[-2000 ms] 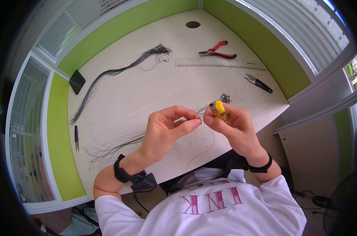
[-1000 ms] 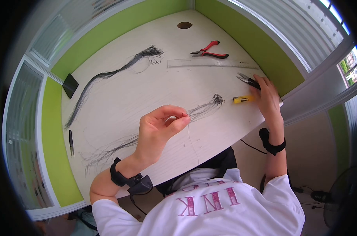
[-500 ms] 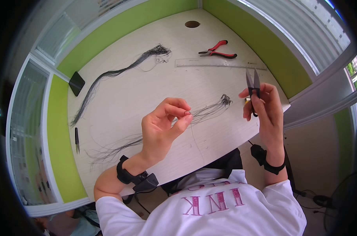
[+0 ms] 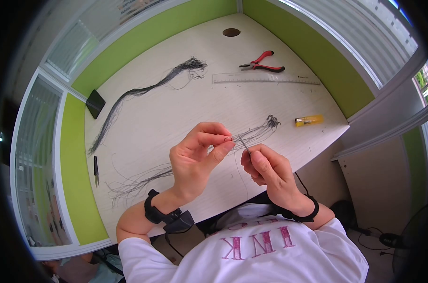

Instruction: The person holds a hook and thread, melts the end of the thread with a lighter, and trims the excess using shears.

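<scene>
Pinched between the thumb and index finger of my left hand (image 4: 197,158) is a small dark curved fish hook (image 4: 228,139), from which a thin line hangs down over the table. My right hand (image 4: 275,177) is closed around thread snips (image 4: 244,145), their blades pointing up and left, right beside the hook and the other hand's fingertips. Behind my left hand lies a bundle of dark lines (image 4: 143,178); its clumped hook end (image 4: 273,121) shows to the right.
A second long bundle of dark lines (image 4: 143,88) lies at the back left. Red-handled pliers (image 4: 263,62) and a clear ruler (image 4: 266,79) are at the back right. A yellow lighter (image 4: 309,120) rests near the right edge, black snips (image 4: 96,170) near the left. Green partitions (image 4: 313,52) border the desk.
My right hand has come down and left with the snips, bringing their blades to the hook. The lighter beneath it is now uncovered. My left hand keeps its pinch almost in place.
</scene>
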The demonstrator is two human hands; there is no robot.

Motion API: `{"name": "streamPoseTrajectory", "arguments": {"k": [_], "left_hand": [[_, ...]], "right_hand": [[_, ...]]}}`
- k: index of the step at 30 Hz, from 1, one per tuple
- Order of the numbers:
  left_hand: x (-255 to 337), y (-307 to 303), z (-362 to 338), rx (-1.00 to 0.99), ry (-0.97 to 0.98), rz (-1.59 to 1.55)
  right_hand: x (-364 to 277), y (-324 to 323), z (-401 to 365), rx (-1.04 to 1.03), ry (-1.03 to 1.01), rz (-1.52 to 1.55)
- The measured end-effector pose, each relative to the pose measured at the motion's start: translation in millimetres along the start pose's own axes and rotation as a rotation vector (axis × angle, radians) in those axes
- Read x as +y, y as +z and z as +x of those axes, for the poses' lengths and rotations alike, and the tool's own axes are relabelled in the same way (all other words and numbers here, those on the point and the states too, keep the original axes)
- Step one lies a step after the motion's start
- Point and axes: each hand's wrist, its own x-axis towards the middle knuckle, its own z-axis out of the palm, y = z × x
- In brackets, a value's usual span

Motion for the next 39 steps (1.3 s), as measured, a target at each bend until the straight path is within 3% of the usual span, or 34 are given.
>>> {"name": "streamPoseTrajectory", "arguments": {"k": [27,32,39], "left_hand": [[-0.2,0.5,-0.1,-0.04,-0.028,-0.014],[-3.3,-2.5,4.3,-0.139,0.024,-0.06],[-5.5,-6.8,7.2,-0.214,-0.001,-0.109]], "right_hand": [[-4.9,0.0,-1.0,0.004,0.123,0.164],[-7.8,-1.4,-1.4,-0.114,0.267,0.326],[-8.5,-1.0,-4.1,-0.162,0.318,0.417]]}}
